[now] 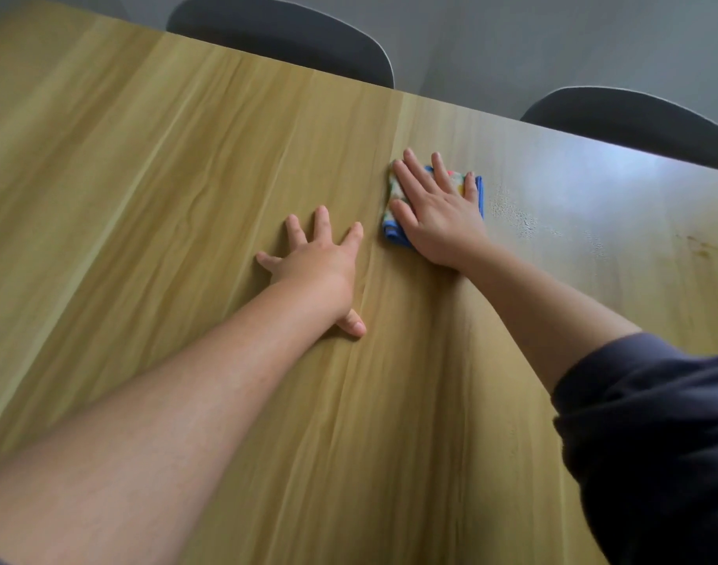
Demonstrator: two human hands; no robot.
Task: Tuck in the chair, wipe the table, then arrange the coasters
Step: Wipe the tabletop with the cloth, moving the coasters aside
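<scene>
A folded cloth [391,222], blue-edged with a pale patterned face, lies on the wooden table [165,205] towards the far edge. My right hand [437,212] presses flat on it with straight, spread fingers and covers most of it. My left hand [318,261] rests flat on the bare table, just left of and nearer than the cloth, fingers spread. No coasters are in view.
Two dark chair backs stand beyond the far edge of the table, one at the centre [284,38] and one at the right [634,122]. Water droplets [516,218] and a glossy patch lie right of the cloth. A small brownish stain [702,248] marks the table further right.
</scene>
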